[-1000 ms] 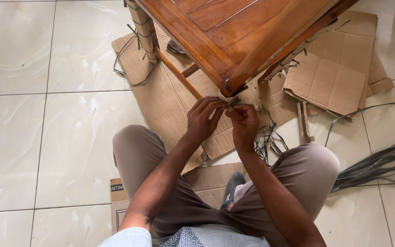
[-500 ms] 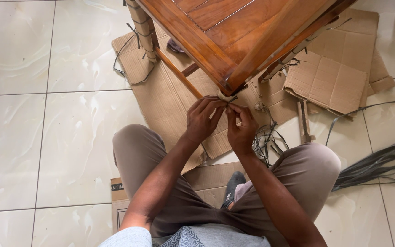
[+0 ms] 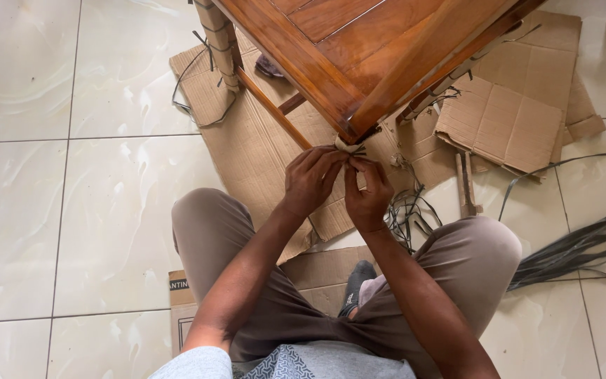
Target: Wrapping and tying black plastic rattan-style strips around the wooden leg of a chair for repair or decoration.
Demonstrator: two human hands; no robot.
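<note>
Both the left hand and right hand pinched a pale strip at the wooden table corner; wrapping looked barely begun, loose strands lay unused right of the fingers.

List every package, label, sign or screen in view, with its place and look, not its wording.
Printed cardboard box: on the tiled floor under the person's left thigh, flat, brown with a white panel and dark print.
Torn cardboard sheets: right of the wooden furniture piece, brown, unprinted.
Flattened cardboard sheet: under the furniture, brown, plain.
No signs or screens.
</note>
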